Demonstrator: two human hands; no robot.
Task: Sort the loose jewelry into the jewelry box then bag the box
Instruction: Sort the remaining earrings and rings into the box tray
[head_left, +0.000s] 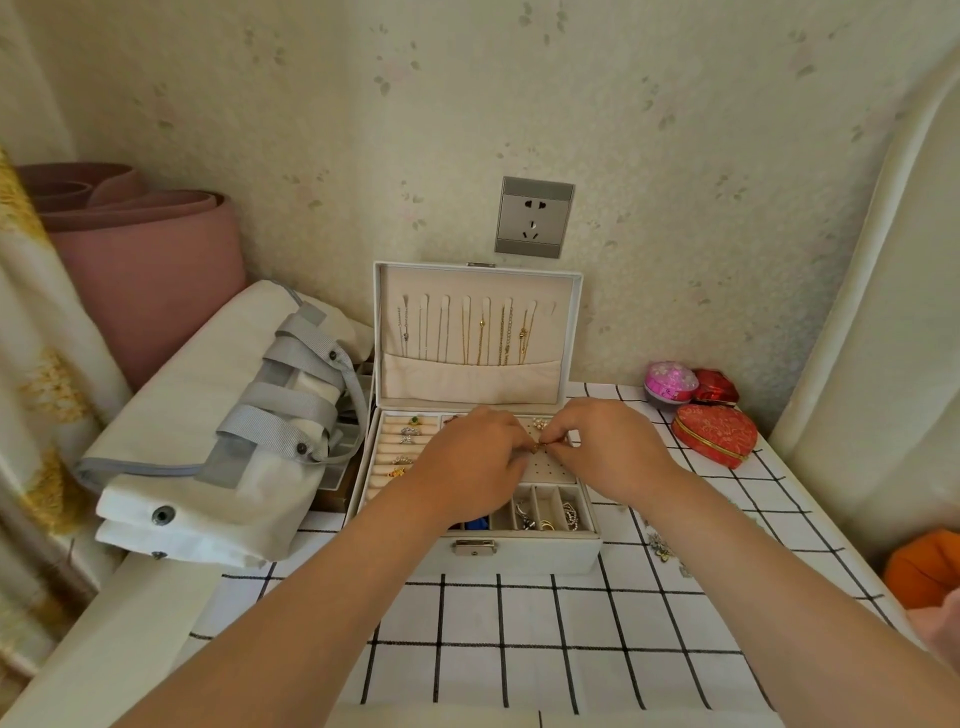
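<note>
Over the open jewelry box (519, 557), mid counter (519, 649) against the wall, both hands meet above the perforated earring pad (550, 467); left hand (467, 457) and right hand (608, 447) each have fingers curled, pinching one small gold piece (540, 446) between the fingertips, just above the pad, too small to tell what kind. Box lid (478, 379) stands upright, thin necklaces (488, 332) hanging on its hooks. Rings (408, 440) sit in the ring rolls at the box's left side; more bits lie in the front right compartments (545, 514). Loose jewelry (660, 546) lies on the checked counter just right of the box. White bag (218, 431) with grey straps lies folded left of the box, touching or just beside, cannot tell. Red heart box (714, 434) and pink round tin (670, 383) sit at the counter's back right, near each other; wall socket (534, 217) is above the lid
</note>
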